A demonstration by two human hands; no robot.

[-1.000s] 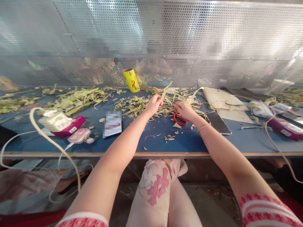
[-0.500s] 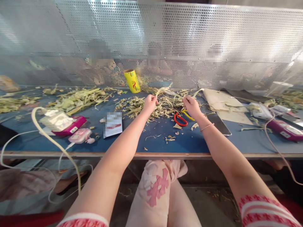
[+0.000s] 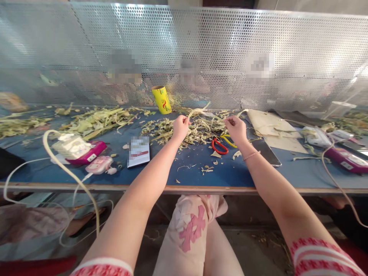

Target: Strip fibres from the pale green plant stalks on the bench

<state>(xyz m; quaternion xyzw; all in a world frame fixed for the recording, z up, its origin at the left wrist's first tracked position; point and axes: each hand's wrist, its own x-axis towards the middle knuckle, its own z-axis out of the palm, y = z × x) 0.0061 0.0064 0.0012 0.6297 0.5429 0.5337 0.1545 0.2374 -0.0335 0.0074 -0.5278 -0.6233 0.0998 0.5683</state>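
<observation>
My left hand is closed in a pinch on a pale leaf strip above a heap of dried leaf scraps on the blue table. My right hand is closed too, pinching the same strip from the right, so it spans between both hands. Red-handled scissors lie on the table just below and left of my right hand, with a yellow piece beside them.
A yellow roll stands by the perforated metal screen. Pink devices with white cables, a card, a dark phone, more scraps at the left, cardboard and gadgets at the right.
My right hand left the scissors on the table and rose to the leaf strip. My left hand shifted slightly left, still pinching the strip.
</observation>
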